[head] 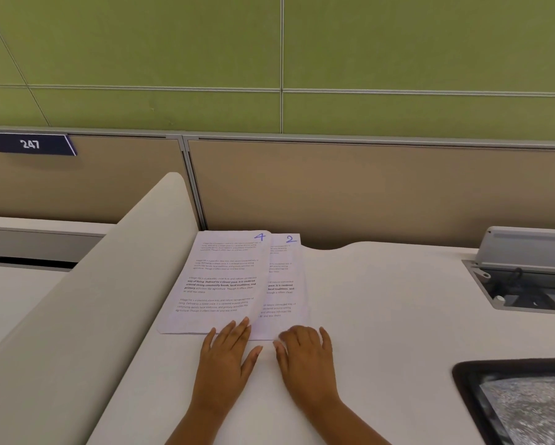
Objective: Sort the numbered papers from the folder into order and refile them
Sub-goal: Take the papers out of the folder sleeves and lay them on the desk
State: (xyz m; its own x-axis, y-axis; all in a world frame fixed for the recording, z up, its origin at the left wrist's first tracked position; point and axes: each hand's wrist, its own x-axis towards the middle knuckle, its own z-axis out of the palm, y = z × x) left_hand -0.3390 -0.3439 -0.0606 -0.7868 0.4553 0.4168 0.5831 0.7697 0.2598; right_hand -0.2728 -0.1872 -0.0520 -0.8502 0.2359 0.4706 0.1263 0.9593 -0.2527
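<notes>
Two printed white sheets lie overlapped on the white desk [382, 316]. The sheet marked 4 [218, 284] is on top at the left. The sheet marked 2 [285, 277] sticks out from under it at the right. My left hand [228, 358] lies flat with straight fingers, its fingertips touching the near edge of sheet 4. My right hand [305, 354] rests just below the near corner of sheet 2, fingers bent toward the paper edge; whether it pinches the sheet is unclear. No folder is in view.
A white side divider [109, 300] runs along the left of the sheets. A tan partition [366, 194] stands behind them. At the right, an open cable tray with a raised lid [526, 271], and a black-rimmed tray [510, 399] at the near right.
</notes>
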